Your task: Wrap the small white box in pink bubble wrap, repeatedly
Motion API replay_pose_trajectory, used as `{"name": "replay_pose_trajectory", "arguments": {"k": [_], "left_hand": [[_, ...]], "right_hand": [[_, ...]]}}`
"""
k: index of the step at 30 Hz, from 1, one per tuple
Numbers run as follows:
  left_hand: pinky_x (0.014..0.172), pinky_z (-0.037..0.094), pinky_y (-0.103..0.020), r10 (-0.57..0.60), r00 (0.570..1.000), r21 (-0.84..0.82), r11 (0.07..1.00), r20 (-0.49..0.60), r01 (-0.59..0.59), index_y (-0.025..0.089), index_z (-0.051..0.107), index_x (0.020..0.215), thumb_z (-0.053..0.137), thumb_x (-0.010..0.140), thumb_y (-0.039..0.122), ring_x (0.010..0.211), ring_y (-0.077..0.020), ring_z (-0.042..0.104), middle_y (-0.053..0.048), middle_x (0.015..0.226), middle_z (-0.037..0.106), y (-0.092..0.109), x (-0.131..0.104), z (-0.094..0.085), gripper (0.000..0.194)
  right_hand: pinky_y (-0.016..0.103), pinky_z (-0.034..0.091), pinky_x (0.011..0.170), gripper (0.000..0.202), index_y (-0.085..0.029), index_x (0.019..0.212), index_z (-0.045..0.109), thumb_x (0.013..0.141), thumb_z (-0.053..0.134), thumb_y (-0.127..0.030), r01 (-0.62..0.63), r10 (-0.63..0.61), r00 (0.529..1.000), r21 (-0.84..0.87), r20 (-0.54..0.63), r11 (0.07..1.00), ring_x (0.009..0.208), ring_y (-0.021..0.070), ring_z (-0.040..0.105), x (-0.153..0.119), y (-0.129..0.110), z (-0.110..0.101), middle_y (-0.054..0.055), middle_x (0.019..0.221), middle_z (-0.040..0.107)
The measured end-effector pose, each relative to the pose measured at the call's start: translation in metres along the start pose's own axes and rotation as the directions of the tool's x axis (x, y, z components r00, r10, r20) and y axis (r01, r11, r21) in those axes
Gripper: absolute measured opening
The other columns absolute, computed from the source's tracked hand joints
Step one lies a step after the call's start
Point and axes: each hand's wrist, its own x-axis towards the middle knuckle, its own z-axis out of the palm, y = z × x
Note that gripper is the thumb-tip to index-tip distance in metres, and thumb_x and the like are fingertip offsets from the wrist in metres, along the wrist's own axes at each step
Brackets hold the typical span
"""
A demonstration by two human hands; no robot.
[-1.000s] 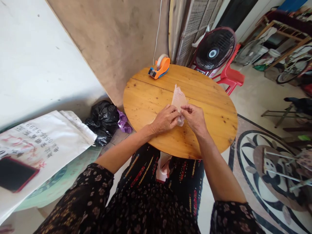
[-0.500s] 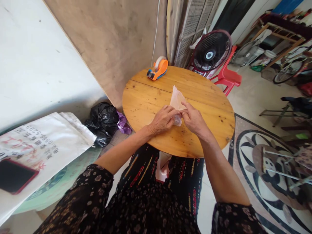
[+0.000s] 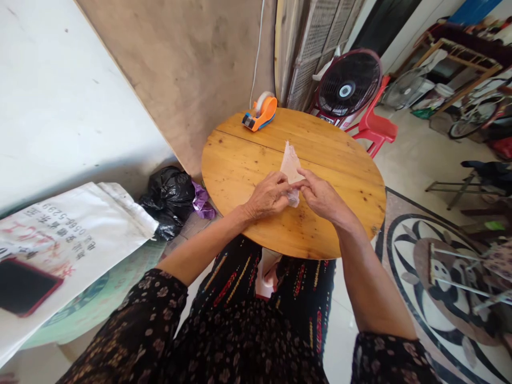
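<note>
A thin, pale pink, see-through plastic piece (image 3: 290, 162) lies on the round wooden table (image 3: 240, 154), its narrow tip pointing away from me. My left hand (image 3: 269, 196) is closed on its left edge, fingers bent. From the right, my right hand (image 3: 320, 194) pinches the same piece, with the index finger lying over it. The fingertips of both hands meet near the middle of the plastic, and a crumpled end shows below them. Toward the table's far edge stands an orange tape dispenser (image 3: 260, 113) with a roll of tape.
Behind the table are a fan (image 3: 347, 89) and a red chair (image 3: 376, 128). At the left, a white sack (image 3: 100, 213) carries a phone (image 3: 26, 285), beside a black plastic bag (image 3: 170, 197). A wooden board (image 3: 192, 69) leans behind.
Both hands keep hold of the plastic piece, with only small finger shifts. The far part of the plastic looks slightly narrower. The whole view has shifted slightly.
</note>
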Motion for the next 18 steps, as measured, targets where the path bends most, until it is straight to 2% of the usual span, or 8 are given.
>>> {"name": "replay_pose_trajectory", "arguments": {"k": [2,6,13,18], "left_hand": [[0.083,0.047,-0.036,-0.018,1.000,-0.025,1.000,-0.007,0.018,0.016,0.069,0.095,0.051,0.085,0.024,0.089,-0.0197,0.052,-0.008,0.092,0.056,0.003,0.002,-0.001,0.022],[0.082,0.046,-0.036,-0.132,0.991,0.017,0.991,-0.018,0.133,0.016,0.065,0.078,0.055,0.090,0.039,0.085,-0.0190,0.052,-0.006,0.085,0.058,0.009,0.007,0.003,0.028],[0.078,0.046,-0.034,-0.315,0.949,0.128,0.942,0.019,0.310,0.018,0.059,0.070,0.061,0.082,0.025,0.084,-0.0196,0.053,-0.005,0.081,0.059,0.018,0.016,0.006,0.014],[0.072,0.046,-0.034,-0.427,0.898,0.143,0.900,0.104,0.412,0.017,0.057,0.063,0.062,0.075,0.021,0.081,-0.0205,0.056,-0.006,0.079,0.060,0.027,0.027,0.000,0.014]], "right_hand": [[0.042,0.049,0.099,0.055,-0.012,0.142,0.046,0.087,0.041,-0.014,0.015,-0.015,1.000,-0.024,0.018,1.000,0.109,0.0252,0.068,0.000,-0.001,-0.001,0.011,0.116,0.074],[0.043,0.050,0.097,0.055,-0.016,0.140,0.049,0.085,0.045,-0.014,0.024,-0.023,0.999,-0.047,0.031,0.999,0.106,0.0273,0.069,0.001,-0.002,-0.001,0.010,0.114,0.075],[0.045,0.049,0.099,0.050,-0.018,0.138,0.050,0.088,0.043,-0.017,0.073,-0.074,0.997,0.087,0.007,0.994,0.108,0.0240,0.068,0.000,0.012,-0.001,0.008,0.114,0.075],[0.044,0.052,0.092,0.046,-0.021,0.131,0.056,0.085,0.053,-0.022,0.073,-0.057,0.983,0.088,-0.173,0.993,0.107,0.0238,0.067,-0.011,0.024,-0.005,0.009,0.119,0.072]]}}
